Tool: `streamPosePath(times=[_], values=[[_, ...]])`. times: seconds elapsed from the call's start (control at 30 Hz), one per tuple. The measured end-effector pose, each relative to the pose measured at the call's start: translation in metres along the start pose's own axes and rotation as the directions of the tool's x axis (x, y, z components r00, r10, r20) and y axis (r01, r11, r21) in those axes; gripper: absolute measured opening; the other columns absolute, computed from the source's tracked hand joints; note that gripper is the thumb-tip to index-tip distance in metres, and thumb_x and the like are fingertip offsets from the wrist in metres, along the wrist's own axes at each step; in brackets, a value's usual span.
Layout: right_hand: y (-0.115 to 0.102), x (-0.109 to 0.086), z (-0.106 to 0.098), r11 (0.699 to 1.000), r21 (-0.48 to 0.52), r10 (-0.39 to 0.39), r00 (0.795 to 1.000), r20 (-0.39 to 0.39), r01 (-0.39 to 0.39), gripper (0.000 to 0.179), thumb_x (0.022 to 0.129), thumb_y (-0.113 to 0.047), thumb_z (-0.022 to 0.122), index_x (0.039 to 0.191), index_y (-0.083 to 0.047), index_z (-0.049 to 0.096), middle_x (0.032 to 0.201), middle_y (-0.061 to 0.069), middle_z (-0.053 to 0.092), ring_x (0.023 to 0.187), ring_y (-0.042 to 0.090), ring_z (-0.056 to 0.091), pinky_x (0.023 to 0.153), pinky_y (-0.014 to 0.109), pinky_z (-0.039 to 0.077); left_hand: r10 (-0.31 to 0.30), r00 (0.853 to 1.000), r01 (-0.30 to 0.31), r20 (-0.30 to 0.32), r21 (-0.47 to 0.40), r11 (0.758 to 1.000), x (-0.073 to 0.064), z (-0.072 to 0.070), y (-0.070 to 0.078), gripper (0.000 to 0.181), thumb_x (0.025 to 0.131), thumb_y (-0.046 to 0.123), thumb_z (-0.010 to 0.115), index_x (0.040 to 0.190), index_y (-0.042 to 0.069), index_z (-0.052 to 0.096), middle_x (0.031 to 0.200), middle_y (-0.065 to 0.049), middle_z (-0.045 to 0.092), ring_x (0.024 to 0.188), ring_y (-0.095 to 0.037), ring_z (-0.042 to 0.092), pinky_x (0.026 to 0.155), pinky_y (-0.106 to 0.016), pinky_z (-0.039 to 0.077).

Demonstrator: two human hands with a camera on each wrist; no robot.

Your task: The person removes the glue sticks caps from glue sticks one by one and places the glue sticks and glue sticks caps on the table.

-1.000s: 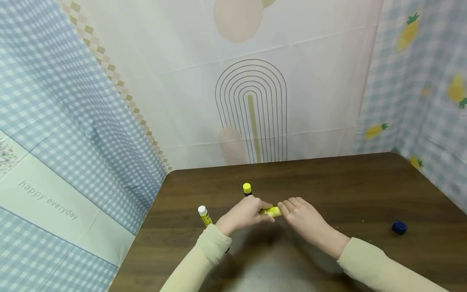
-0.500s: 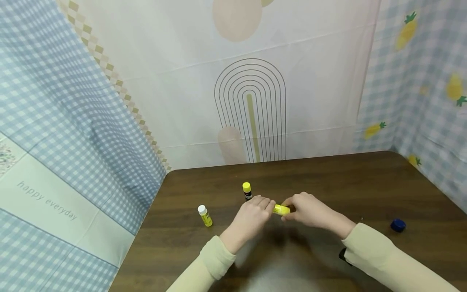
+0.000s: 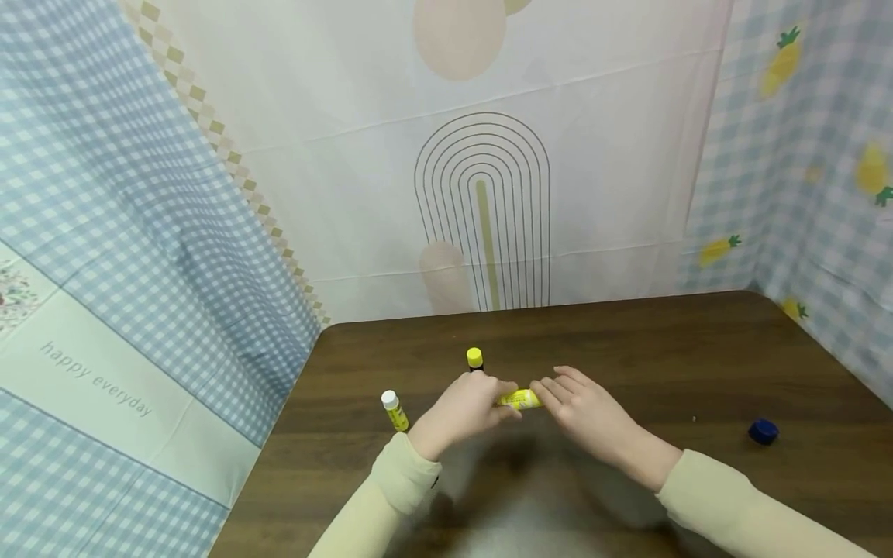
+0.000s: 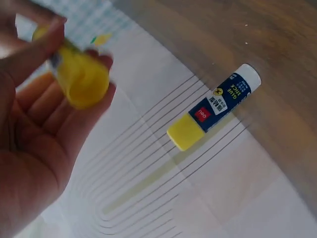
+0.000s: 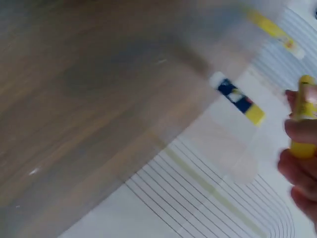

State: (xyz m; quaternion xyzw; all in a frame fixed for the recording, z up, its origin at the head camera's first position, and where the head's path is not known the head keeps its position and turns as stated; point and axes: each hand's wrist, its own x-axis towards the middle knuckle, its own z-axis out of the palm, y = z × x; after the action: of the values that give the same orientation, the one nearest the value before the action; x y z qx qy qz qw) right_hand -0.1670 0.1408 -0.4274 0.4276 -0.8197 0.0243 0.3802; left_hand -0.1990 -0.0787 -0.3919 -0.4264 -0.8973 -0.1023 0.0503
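A yellow glue stick (image 3: 519,398) lies level between my two hands, above the table. My left hand (image 3: 470,407) grips its left end, thumb and fingers around it. At its right end my right hand (image 3: 586,415) holds on with curled fingers, which hide that end. In the left wrist view the held glue stick (image 4: 81,82) is blurred, its yellow end towards the camera. Just behind my left hand stands a navy glue stick with a yellow cap (image 3: 475,358), its label readable in the left wrist view (image 4: 213,106). To the left is a yellow glue stick with a white top (image 3: 395,411).
A dark blue round cap (image 3: 763,432) lies on the right of the brown wooden table (image 3: 628,333). Small white crumbs dot the tabletop. A patterned cloth (image 3: 335,194) hangs behind the table and along both sides.
Both hands turned around the yellow glue stick: half a second ago they were shifted right and the right end showed more; now they are back near where they were a second ago.
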Motion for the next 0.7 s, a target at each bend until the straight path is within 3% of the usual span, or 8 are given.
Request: streamPosePath(times=[0.1,0.2,0.27,0.3,0.4,0.5,0.6,0.7], values=[[-0.004,-0.006,0.004,0.999,-0.034,-0.034,0.998,-0.056,0.032,0.028,0.090,0.010,0.047,0.107,0.008,0.069,0.093,0.015,0.071,0.083,0.028,0.067,0.088,0.042,0.054,-0.038,0.995,0.048,0.095,-0.114,0.992,0.001,-0.002,-0.003,0.022,0.087,0.029,0.081,0.100,0.012,0.077,0.076,0.012,0.066,0.062,0.000,0.051,0.061,-0.015,0.043],[-0.007,-0.004,0.002,0.987,0.112,0.103,0.992,0.080,-0.111,0.015,0.086,0.001,0.067,0.101,0.001,0.071,0.086,0.007,0.072,0.071,0.018,0.065,0.069,0.035,0.055,-0.015,0.995,0.019,0.098,-0.042,0.999,0.000,0.004,-0.002,0.018,0.086,0.027,0.082,0.097,0.015,0.077,0.076,0.012,0.065,0.061,-0.001,0.052,0.060,-0.017,0.044],[-0.005,0.000,-0.004,0.921,0.250,0.235,0.937,0.257,-0.300,0.019,0.081,-0.009,0.081,0.098,-0.003,0.073,0.080,0.001,0.071,0.062,0.009,0.060,0.058,0.030,0.051,0.052,0.998,-0.055,0.030,0.130,0.990,0.000,0.010,0.003,0.012,0.087,0.024,0.081,0.094,0.017,0.074,0.077,0.011,0.067,0.063,-0.003,0.056,0.059,-0.019,0.047],[-0.003,0.002,-0.007,0.866,0.298,0.293,0.891,0.348,-0.402,0.022,0.080,-0.015,0.085,0.097,-0.005,0.074,0.077,-0.003,0.069,0.059,0.005,0.056,0.054,0.027,0.048,0.100,0.995,-0.093,-0.018,0.238,0.967,-0.001,0.013,0.006,0.011,0.087,0.022,0.081,0.092,0.017,0.073,0.078,0.011,0.068,0.065,-0.004,0.059,0.060,-0.020,0.049],[0.007,0.009,-0.014,0.686,0.396,0.353,0.755,0.553,-0.611,0.022,0.084,-0.021,0.082,0.100,-0.007,0.076,0.076,-0.008,0.067,0.055,0.001,0.050,0.051,0.023,0.044,0.234,0.957,-0.117,-0.169,0.516,0.849,-0.005,0.019,0.014,0.010,0.087,0.016,0.079,0.094,0.017,0.072,0.089,0.008,0.072,0.079,-0.007,0.066,0.072,-0.022,0.054],[0.017,0.010,-0.017,0.574,0.452,0.320,0.695,0.644,-0.683,0.025,0.084,-0.023,0.083,0.103,-0.007,0.076,0.081,-0.007,0.069,0.061,0.004,0.054,0.056,0.025,0.047,0.330,0.914,-0.101,-0.237,0.655,0.749,-0.007,0.025,0.019,0.014,0.088,0.011,0.077,0.101,0.016,0.074,0.098,0.006,0.073,0.092,-0.009,0.068,0.090,-0.023,0.052],[0.020,0.010,-0.016,0.533,0.480,0.291,0.684,0.669,-0.697,0.027,0.084,-0.023,0.083,0.104,-0.006,0.077,0.087,-0.006,0.071,0.065,0.006,0.056,0.059,0.025,0.048,0.344,0.909,-0.091,-0.235,0.695,0.713,-0.009,0.028,0.021,0.016,0.090,0.009,0.075,0.105,0.015,0.075,0.101,0.005,0.074,0.096,-0.009,0.068,0.096,-0.026,0.051],[0.012,0.009,-0.015,0.595,0.467,0.318,0.726,0.610,-0.654,0.024,0.084,-0.019,0.083,0.103,-0.005,0.077,0.083,-0.005,0.070,0.062,0.003,0.053,0.056,0.024,0.046,0.277,0.937,-0.071,-0.213,0.660,0.748,-0.010,0.026,0.023,0.015,0.090,0.015,0.077,0.105,0.016,0.074,0.099,0.006,0.074,0.090,-0.008,0.068,0.086,-0.023,0.054]])
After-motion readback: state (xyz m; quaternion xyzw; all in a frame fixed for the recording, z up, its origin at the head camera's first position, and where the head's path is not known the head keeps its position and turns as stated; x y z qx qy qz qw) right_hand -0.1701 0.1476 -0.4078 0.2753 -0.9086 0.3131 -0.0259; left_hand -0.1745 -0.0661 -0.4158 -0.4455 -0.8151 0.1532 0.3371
